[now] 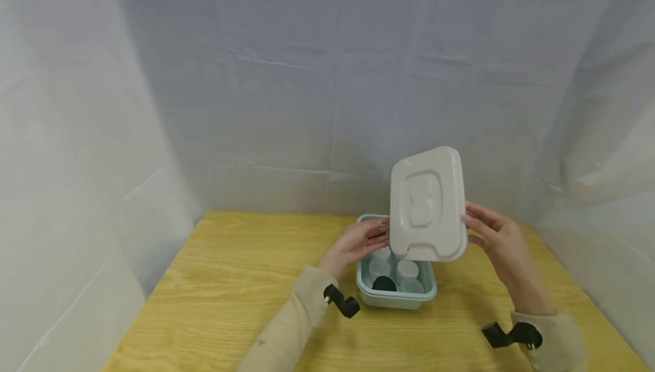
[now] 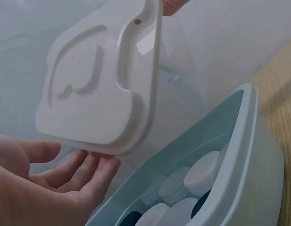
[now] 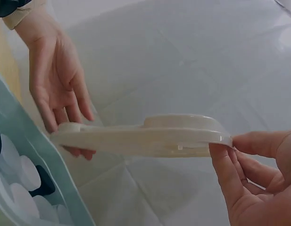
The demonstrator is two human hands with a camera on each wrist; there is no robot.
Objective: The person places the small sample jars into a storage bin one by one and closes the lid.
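Observation:
A white square lid [image 1: 427, 204] with a moulded handle recess is held tilted nearly upright above an open pale teal box [image 1: 396, 301]. My right hand [image 1: 476, 224] pinches the lid's right edge between thumb and fingers [image 3: 220, 165]. My left hand [image 1: 360, 241] lies with relaxed, straight fingers [image 2: 95, 172] against the lid's left edge [image 2: 88, 80]. Inside the box [image 2: 249, 141] are several small round white tubs [image 1: 406, 269] and a dark one [image 1: 384, 284]. The right wrist view has the lid [image 3: 140, 139] edge-on, with the left hand [image 3: 55, 84] behind it.
The box stands on a light wooden table [image 1: 230, 281], towards its back right. White cloth [image 1: 256, 104] hangs behind and along both sides of the table. Black camera mounts [image 1: 343, 302] sit on both beige sleeves.

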